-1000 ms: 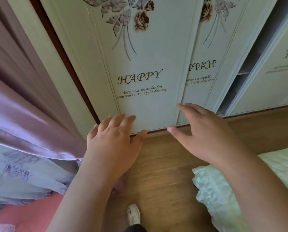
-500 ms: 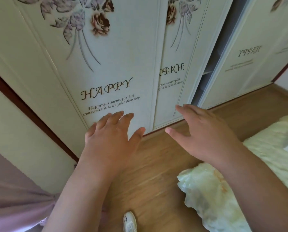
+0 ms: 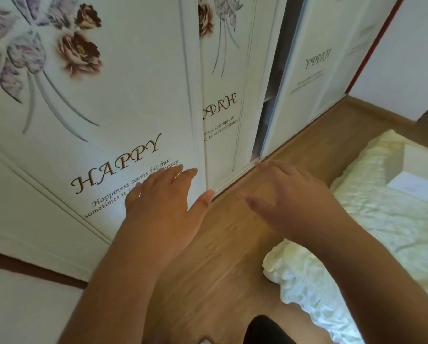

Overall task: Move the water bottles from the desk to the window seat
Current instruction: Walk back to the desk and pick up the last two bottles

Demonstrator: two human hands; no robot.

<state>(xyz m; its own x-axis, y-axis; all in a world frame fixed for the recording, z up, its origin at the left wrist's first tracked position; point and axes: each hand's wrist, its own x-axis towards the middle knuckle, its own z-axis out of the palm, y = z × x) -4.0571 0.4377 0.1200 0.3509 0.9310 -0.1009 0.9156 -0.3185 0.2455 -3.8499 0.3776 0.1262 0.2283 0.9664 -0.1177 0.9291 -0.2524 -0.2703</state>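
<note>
Both hands are held out in front of the body, palms down and fingers spread, with nothing in either grip. The left hand [image 3: 163, 207] hangs before the lower part of a white wardrobe door [image 3: 113, 95], its fingertips covering the end of the small printed lines under the word "HAPPY"; whether the fingers touch the panel or only pass before it cannot be told. The right hand [image 3: 292, 202] is blurred, loosely open, above the wooden floor [image 3: 223, 264] near the foot of the doors.

No water bottle shows anywhere in the head view, and neither the tabletop nor the window seat is in frame — so where the bottles are cannot be told.

The door's flower print is cut off by the top and left edges. A second panel [image 3: 223, 108] overlaps behind the first, hiding the first letters of its mirrored lettering. Right of it a dark gap [image 3: 270, 95] stands open between the doors; something pale sits inside, too dim to identify. The lettering on the far panel [image 3: 314, 70] is too small to read beyond the mirrored heading.

At right lies a bed with a pale ruffled cover [image 3: 382, 232], cut by the frame edge, and on it a white box [image 3: 416, 175], partly out of view. A dark shape [image 3: 265, 328] at the bottom edge — perhaps a leg — is too cropped to name.
</note>
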